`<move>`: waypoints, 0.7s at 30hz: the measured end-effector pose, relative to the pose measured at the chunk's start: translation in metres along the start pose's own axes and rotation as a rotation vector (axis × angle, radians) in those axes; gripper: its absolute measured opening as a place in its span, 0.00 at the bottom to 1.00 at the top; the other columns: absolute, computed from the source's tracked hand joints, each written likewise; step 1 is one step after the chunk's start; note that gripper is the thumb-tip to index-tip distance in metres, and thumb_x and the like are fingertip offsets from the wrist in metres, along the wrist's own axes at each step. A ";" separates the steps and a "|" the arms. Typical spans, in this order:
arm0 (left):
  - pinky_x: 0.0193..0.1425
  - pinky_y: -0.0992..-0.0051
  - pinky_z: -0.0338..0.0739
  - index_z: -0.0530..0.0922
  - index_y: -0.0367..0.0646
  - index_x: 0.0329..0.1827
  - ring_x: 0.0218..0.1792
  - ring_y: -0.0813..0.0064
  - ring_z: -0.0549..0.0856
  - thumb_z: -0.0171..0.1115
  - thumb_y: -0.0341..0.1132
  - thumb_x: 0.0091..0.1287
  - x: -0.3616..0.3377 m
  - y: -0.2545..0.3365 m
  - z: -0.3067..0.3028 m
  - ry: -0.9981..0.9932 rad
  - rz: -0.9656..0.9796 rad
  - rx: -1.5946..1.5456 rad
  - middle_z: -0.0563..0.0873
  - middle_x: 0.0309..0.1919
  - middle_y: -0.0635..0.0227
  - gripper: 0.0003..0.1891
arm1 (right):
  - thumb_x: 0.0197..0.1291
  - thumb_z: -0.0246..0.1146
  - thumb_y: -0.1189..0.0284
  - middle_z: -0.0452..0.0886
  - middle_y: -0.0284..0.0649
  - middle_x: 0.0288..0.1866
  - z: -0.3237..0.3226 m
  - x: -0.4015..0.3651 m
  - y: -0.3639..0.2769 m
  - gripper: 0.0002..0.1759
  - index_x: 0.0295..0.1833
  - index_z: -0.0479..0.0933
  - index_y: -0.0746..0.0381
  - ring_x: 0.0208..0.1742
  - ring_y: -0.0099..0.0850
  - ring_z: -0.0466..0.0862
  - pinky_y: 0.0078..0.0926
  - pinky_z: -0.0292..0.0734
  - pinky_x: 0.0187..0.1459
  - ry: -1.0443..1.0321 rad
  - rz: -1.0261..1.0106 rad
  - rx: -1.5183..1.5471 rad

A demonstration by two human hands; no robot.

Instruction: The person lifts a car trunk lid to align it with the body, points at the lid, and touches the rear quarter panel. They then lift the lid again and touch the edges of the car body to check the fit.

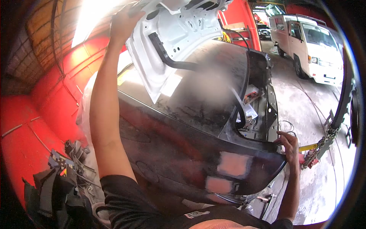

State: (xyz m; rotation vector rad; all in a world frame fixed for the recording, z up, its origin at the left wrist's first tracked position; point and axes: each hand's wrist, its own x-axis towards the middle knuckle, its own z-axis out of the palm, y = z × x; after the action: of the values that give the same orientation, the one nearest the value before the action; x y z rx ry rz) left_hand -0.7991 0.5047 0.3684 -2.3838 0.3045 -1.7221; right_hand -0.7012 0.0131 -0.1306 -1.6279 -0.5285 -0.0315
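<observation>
A dark car body (164,133) with patches of pinkish filler (234,165) on its rear side fills the middle. Its white trunk lid (179,34) stands raised, inner face toward me, on a curved black hinge arm (167,59). High at the upper left, my left hand (126,23) grips the lid's edge; some of its fingers are hidden or washed out by glare. My right hand (289,147) rests at the car's rear corner beside the trunk opening, its bent fingers apart and touching the edge. Inside the trunk (253,114) lie small loose items.
A white van (312,49) is parked at the upper right. Near the rear corner stands a dark post with a chain (320,147). Dark scrap parts (57,179) are piled at the lower left against a red wall (49,126). Cables cross the floor on the right.
</observation>
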 end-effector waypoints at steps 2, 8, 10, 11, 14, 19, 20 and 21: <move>0.49 0.63 0.80 0.86 0.37 0.58 0.37 0.64 0.88 0.72 0.50 0.66 0.001 -0.007 0.003 -0.039 -0.115 0.116 0.91 0.36 0.54 0.27 | 0.75 0.59 0.61 0.91 0.47 0.41 0.001 0.001 -0.002 0.26 0.63 0.81 0.75 0.47 0.31 0.86 0.31 0.75 0.60 0.006 -0.005 -0.012; 0.46 0.62 0.80 0.86 0.36 0.57 0.33 0.65 0.87 0.73 0.54 0.65 -0.002 -0.009 0.001 0.027 -0.002 0.096 0.90 0.33 0.55 0.29 | 0.75 0.58 0.61 0.91 0.46 0.38 0.002 0.001 -0.006 0.27 0.63 0.82 0.75 0.47 0.30 0.86 0.31 0.75 0.60 -0.011 -0.005 -0.015; 0.48 0.63 0.81 0.86 0.35 0.57 0.37 0.64 0.89 0.74 0.53 0.65 -0.003 -0.010 -0.005 -0.019 -0.029 -0.027 0.92 0.35 0.56 0.29 | 0.75 0.58 0.61 0.91 0.46 0.39 0.000 0.003 0.001 0.27 0.62 0.82 0.76 0.46 0.30 0.87 0.31 0.77 0.59 -0.008 -0.017 -0.034; 0.48 0.63 0.81 0.86 0.35 0.57 0.37 0.64 0.89 0.74 0.53 0.65 -0.005 -0.012 -0.006 -0.012 -0.032 -0.028 0.92 0.35 0.56 0.29 | 0.75 0.57 0.61 0.91 0.47 0.39 -0.001 0.003 0.002 0.27 0.62 0.81 0.76 0.46 0.30 0.87 0.31 0.78 0.58 -0.002 -0.028 -0.046; 0.59 0.64 0.80 0.83 0.34 0.62 0.52 0.62 0.89 0.76 0.48 0.63 -0.022 -0.015 0.000 0.047 -0.111 -0.128 0.91 0.47 0.54 0.31 | 0.74 0.56 0.63 0.91 0.47 0.39 0.001 -0.001 -0.007 0.26 0.62 0.81 0.76 0.44 0.30 0.88 0.30 0.80 0.55 -0.007 -0.039 -0.038; 0.76 0.60 0.69 0.64 0.33 0.78 0.72 0.54 0.77 0.77 0.35 0.60 -0.065 -0.032 0.032 0.289 -0.082 -0.257 0.78 0.69 0.49 0.44 | 0.73 0.57 0.65 0.91 0.47 0.40 0.003 -0.001 -0.007 0.25 0.62 0.82 0.75 0.43 0.31 0.89 0.29 0.81 0.53 -0.009 -0.034 -0.069; 0.76 0.61 0.69 0.64 0.33 0.77 0.71 0.54 0.77 0.76 0.34 0.60 -0.071 -0.028 0.035 0.337 -0.122 -0.290 0.78 0.69 0.48 0.43 | 0.73 0.57 0.65 0.91 0.47 0.40 0.002 -0.001 -0.009 0.25 0.62 0.82 0.75 0.43 0.31 0.89 0.29 0.81 0.53 -0.011 -0.036 -0.082; 0.74 0.60 0.70 0.67 0.32 0.73 0.68 0.54 0.79 0.73 0.32 0.63 -0.075 -0.027 0.033 0.303 -0.144 -0.315 0.80 0.66 0.48 0.36 | 0.73 0.57 0.64 0.91 0.47 0.40 0.001 -0.001 -0.008 0.25 0.62 0.82 0.74 0.44 0.32 0.89 0.29 0.81 0.53 -0.024 -0.040 -0.073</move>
State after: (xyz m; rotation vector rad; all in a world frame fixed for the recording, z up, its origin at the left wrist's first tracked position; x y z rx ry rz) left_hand -0.7893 0.5518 0.2970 -2.3931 0.4915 -2.2570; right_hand -0.7054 0.0140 -0.1233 -1.6906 -0.5845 -0.0615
